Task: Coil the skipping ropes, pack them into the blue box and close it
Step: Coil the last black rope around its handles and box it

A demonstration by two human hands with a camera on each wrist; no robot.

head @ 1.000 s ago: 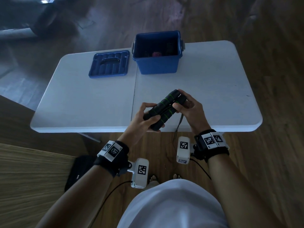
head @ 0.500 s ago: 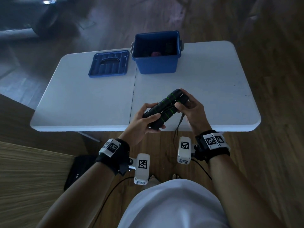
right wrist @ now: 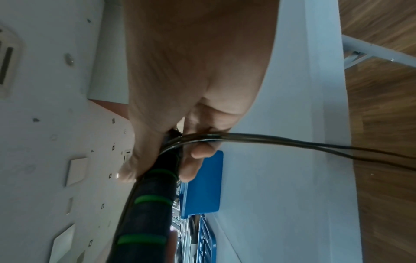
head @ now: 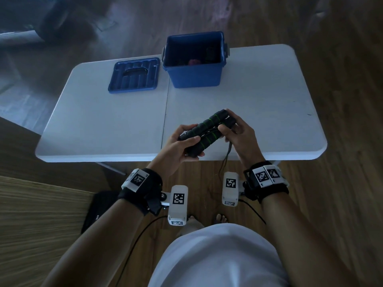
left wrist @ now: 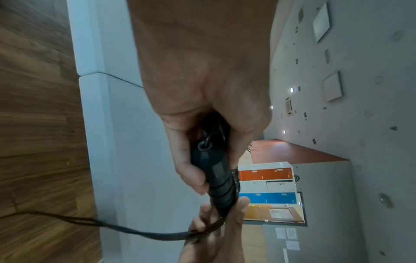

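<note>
Your left hand (head: 178, 145) curls its grip round the near ends of the two black rope handles (head: 204, 132), and your right hand (head: 238, 137) pinches their far ends together with the cord (head: 227, 157), which hangs off the desk (head: 103, 125) edge. The blue box (head: 193, 76) stands open at the far side, its lid (head: 133, 75) just beside it.

Both black foam skipping-rope handles with green rings (head: 204, 132) held side by side above the near edge of the white folding table (head: 103, 121): left hand (head: 180, 145) gripping the near ends, right hand (head: 238, 133) the far ends. Thin dark rope (head: 227, 156) dangling below. Farther back, open blue plastic box (head: 193, 75), ribbed blue lid (head: 133, 74) flat just left of it.
</note>
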